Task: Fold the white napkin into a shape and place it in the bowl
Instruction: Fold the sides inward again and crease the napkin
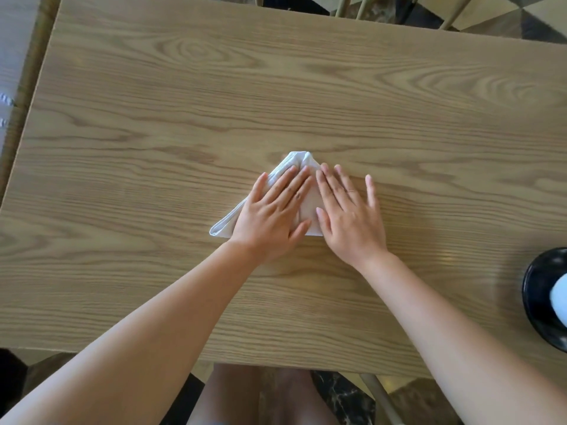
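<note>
White napkin (296, 167), folded to a triangle, flat on wood-grain table (184, 102), apex pointing away from the person, near-left corner (216, 230) exposed. Left hand (270, 214) pressed palm-down on left half of the triangle, fingers spread and extended toward the apex. Right hand (349, 214) palm-down beside it, thumb and inner fingers on the napkin's right edge, outer fingers on bare wood. Thumbs nearly meeting over the cloth's centre. Black bowl (535, 305) at right edge of the view, well apart from the napkin, partly cut off, with a white object (559, 297) inside. Chair legs visible beyond the far table edge.
</note>
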`<control>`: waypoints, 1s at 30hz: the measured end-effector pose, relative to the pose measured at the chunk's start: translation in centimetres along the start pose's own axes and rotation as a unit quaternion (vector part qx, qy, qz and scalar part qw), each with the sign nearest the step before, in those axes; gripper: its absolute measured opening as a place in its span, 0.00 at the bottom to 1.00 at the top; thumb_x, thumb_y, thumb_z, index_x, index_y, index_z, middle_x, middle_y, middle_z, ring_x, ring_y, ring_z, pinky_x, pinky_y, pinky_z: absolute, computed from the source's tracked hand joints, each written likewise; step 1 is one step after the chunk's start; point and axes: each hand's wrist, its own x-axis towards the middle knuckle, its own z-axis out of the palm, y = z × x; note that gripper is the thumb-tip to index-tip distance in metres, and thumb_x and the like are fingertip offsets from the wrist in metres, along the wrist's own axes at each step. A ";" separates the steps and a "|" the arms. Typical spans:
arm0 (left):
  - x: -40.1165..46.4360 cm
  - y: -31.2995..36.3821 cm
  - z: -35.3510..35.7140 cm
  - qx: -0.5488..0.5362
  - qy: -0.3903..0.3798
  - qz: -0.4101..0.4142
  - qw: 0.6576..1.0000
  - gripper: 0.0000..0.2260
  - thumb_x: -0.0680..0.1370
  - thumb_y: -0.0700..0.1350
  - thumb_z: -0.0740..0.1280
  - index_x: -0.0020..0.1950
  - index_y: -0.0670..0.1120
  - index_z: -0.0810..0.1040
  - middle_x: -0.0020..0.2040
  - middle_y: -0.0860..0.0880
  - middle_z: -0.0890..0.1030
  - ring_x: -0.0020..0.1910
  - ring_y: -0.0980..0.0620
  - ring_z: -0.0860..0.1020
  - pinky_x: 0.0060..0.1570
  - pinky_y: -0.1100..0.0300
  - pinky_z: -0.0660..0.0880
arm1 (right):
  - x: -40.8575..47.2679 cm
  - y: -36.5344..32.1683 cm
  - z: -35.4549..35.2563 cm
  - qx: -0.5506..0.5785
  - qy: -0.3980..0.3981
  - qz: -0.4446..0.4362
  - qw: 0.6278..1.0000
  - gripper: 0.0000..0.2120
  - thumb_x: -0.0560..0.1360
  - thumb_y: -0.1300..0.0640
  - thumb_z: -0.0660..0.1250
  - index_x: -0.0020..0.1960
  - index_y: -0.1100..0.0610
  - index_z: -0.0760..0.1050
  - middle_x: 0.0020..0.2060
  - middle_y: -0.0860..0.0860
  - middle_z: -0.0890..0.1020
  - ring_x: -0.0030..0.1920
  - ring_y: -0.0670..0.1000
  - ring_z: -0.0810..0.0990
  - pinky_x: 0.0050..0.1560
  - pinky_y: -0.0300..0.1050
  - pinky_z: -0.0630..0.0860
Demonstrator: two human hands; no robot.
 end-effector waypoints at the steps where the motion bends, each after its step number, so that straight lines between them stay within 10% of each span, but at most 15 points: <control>1: 0.0 0.0 0.0 -0.002 0.001 0.001 1.000 0.30 0.76 0.58 0.54 0.76 0.46 0.58 0.76 0.51 0.59 0.75 0.52 0.57 0.72 0.45 0.55 | -0.6 0.9 -0.1 -0.004 -0.008 0.004 1.000 0.26 0.79 0.49 0.48 0.75 0.56 0.54 0.74 0.50 0.59 0.74 0.51 0.56 0.71 0.64 0.52; 20: -0.5 -3.9 -1.7 0.036 -0.049 0.133 0.989 0.28 0.78 0.59 0.51 0.76 0.49 0.56 0.76 0.47 0.56 0.75 0.49 0.54 0.70 0.39 0.55 | -2.2 2.9 -0.5 0.004 -0.016 0.048 0.999 0.28 0.77 0.47 0.48 0.73 0.58 0.58 0.73 0.54 0.64 0.73 0.53 0.60 0.68 0.67 0.58; 26: -0.4 -3.4 -1.5 0.043 -0.030 0.126 0.991 0.27 0.79 0.61 0.46 0.76 0.52 0.58 0.77 0.46 0.56 0.75 0.48 0.55 0.69 0.37 0.56 | -3.5 0.8 -1.0 0.069 0.107 0.253 0.959 0.28 0.70 0.40 0.60 0.61 0.60 0.73 0.50 0.58 0.77 0.51 0.60 0.74 0.49 0.54 0.69; 30: -0.4 -2.6 -1.2 0.028 -0.028 0.084 0.996 0.27 0.78 0.61 0.50 0.75 0.53 0.58 0.77 0.48 0.57 0.75 0.50 0.56 0.69 0.37 0.58 | -2.5 -0.3 -2.8 0.181 0.050 0.382 0.905 0.16 0.67 0.49 0.70 0.51 0.56 0.76 0.45 0.53 0.75 0.52 0.58 0.72 0.50 0.51 0.66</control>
